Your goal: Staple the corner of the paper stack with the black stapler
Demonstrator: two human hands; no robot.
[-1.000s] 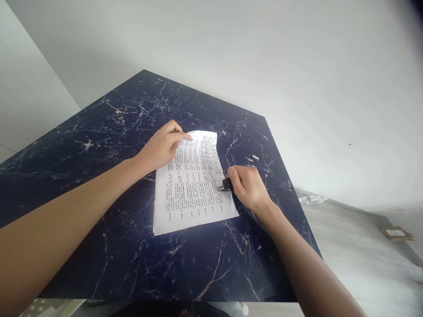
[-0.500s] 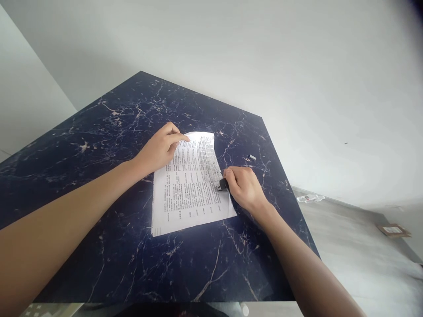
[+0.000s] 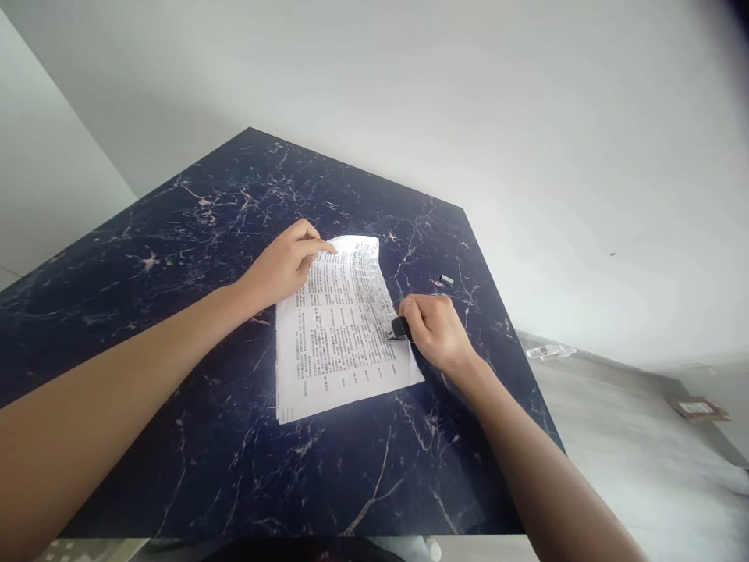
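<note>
A printed sheet of paper (image 3: 339,336) lies on a dark blue marbled table (image 3: 204,234), its far right part wrinkled. My left hand (image 3: 284,261) rests on the sheet's far left corner, fingers curled and pressing it down. My right hand (image 3: 436,328) is closed round a small black tool (image 3: 398,328) whose tip touches the sheet's right edge. What the tool is I cannot make out.
A small grey-and-black object (image 3: 447,279) lies on the table beyond my right hand. Past the table's right edge, a clear wrapper (image 3: 547,352) and a brown flat box (image 3: 699,407) lie on the pale floor. White walls stand behind.
The sheet has shifted slightly to the right and turned a little under my hands. My right hand stays at the sheet's right edge with the black tool. My left hand has barely moved.
</note>
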